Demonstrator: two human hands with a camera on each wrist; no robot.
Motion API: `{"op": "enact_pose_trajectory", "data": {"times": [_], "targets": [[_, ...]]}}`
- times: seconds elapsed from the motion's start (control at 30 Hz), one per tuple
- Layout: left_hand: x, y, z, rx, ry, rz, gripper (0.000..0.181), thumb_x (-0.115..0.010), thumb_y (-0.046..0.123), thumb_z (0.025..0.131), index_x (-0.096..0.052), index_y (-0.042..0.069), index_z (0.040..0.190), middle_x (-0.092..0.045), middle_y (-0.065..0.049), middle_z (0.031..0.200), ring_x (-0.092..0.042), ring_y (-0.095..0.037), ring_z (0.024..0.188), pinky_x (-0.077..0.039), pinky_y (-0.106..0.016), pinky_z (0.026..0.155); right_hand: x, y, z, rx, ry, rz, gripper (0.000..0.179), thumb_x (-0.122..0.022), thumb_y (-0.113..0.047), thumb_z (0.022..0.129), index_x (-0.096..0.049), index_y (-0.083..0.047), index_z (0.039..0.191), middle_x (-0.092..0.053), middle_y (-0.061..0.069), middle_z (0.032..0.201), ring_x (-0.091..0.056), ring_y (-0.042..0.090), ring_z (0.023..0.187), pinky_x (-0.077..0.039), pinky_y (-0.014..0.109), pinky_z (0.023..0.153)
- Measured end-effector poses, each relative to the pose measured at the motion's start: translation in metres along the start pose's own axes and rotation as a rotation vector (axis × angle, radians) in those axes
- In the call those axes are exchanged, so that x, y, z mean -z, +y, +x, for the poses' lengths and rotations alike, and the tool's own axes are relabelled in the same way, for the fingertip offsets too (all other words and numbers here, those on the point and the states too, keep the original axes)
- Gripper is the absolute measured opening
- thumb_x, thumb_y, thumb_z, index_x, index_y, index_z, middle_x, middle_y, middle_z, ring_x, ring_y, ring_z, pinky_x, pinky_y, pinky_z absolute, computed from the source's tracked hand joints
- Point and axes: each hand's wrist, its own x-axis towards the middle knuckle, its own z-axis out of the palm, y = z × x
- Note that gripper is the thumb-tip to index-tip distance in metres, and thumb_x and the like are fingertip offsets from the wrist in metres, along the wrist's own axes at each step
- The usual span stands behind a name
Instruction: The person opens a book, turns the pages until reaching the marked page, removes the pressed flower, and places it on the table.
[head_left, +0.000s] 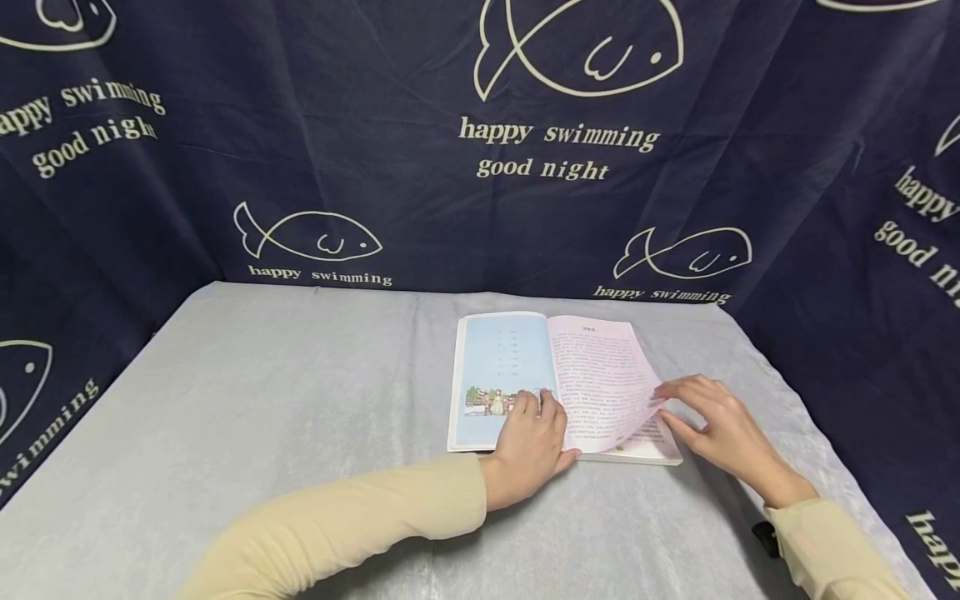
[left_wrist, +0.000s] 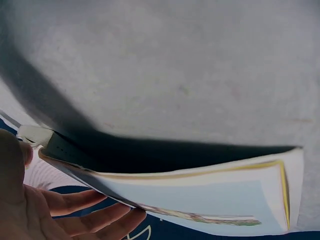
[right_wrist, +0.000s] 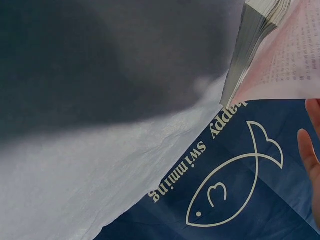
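An open book [head_left: 502, 342] lies on the grey cloth, with a light-blue left page showing an illustration and a pink right page [head_left: 596, 358] full of print. My left hand [head_left: 528, 446] rests over the lower part of the blue page near the spine, fingers extended and thumb by the bottom edge. In the left wrist view its fingers [left_wrist: 95, 215] lie along the book's page. My right hand [head_left: 720, 425] pinches the outer edge of the pink page between thumb and fingers. That page's lower corner bends upward, baring another printed page [head_left: 660, 450] beneath it.
The grey cloth [head_left: 262, 383] covers the table, reaching left of the book. Dark blue fabric [head_left: 420, 150] with white fish drawings and lettering hangs behind and at both sides. A black band [head_left: 767, 539] shows at the right wrist.
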Motion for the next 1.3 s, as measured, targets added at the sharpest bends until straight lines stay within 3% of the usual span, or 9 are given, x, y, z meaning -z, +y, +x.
{"op": "enact_pose_trajectory", "data": {"times": [0.1, 0.27, 0.53, 0.83, 1.03, 1.3], "targets": [[0.0, 0.001, 0.001, 0.008, 0.018, 0.01, 0.075, -0.022, 0.066, 0.088, -0.055, 0.007, 0.12, -0.058, -0.008, 0.118, -0.056, -0.024, 0.098, -0.036, -0.037, 0.091, -0.001, 0.0, 0.002, 0.014, 0.054, 0.012, 0.021, -0.064, -0.022, 0.08, -0.068, -0.005, 0.092, -0.067, 0.005, 0.089, -0.054, 0.015, 0.089, -0.03, 0.013, 0.091], [0.001, 0.003, 0.003, 0.026, 0.022, 0.023, 0.078, -0.021, 0.069, 0.087, -0.055, 0.007, 0.118, -0.061, -0.008, 0.113, -0.057, -0.022, 0.094, -0.038, -0.036, 0.087, -0.002, 0.0, 0.007, 0.025, 0.119, 0.042, 0.035, -0.054, -0.037, 0.089, -0.069, -0.005, 0.092, -0.067, 0.005, 0.088, -0.055, 0.017, 0.088, -0.031, 0.018, 0.086], [0.003, 0.006, 0.007, 0.047, 0.024, 0.006, 0.075, -0.021, 0.067, 0.088, -0.058, 0.007, 0.115, -0.063, -0.008, 0.108, -0.06, -0.021, 0.095, -0.039, -0.037, 0.088, -0.002, -0.002, 0.011, 0.021, 0.157, 0.045, 0.041, -0.051, -0.042, 0.09, -0.069, -0.005, 0.09, -0.067, 0.007, 0.087, -0.055, 0.016, 0.089, -0.03, 0.018, 0.09], [0.0, 0.005, 0.006, 0.073, 0.092, -0.014, 0.065, -0.028, 0.063, 0.089, -0.06, 0.01, 0.11, -0.064, -0.006, 0.103, -0.06, -0.02, 0.09, -0.041, -0.037, 0.089, -0.001, -0.005, 0.012, 0.002, 0.182, 0.032, 0.045, -0.052, -0.042, 0.089, -0.067, -0.001, 0.097, -0.066, 0.01, 0.092, -0.055, 0.014, 0.092, -0.03, 0.016, 0.091], [-0.001, 0.001, 0.006, 0.082, 0.165, -0.013, 0.06, -0.034, 0.06, 0.089, -0.053, 0.014, 0.121, -0.064, -0.003, 0.1, -0.061, -0.017, 0.086, -0.043, -0.033, 0.084, -0.004, -0.004, 0.01, -0.025, 0.226, 0.002, 0.057, -0.051, -0.049, 0.088, -0.063, 0.004, 0.106, -0.065, 0.015, 0.098, -0.055, 0.022, 0.091, -0.029, 0.014, 0.093], [0.002, -0.008, 0.007, 0.063, 0.145, -0.058, 0.066, -0.035, 0.056, 0.09, -0.031, 0.013, 0.14, -0.062, -0.001, 0.105, -0.06, -0.015, 0.081, -0.045, -0.03, 0.074, -0.003, -0.003, 0.007, -0.034, 0.199, -0.009, 0.056, -0.049, -0.048, 0.089, -0.061, 0.002, 0.11, -0.065, 0.014, 0.101, -0.055, 0.025, 0.091, -0.029, 0.014, 0.094]]}}
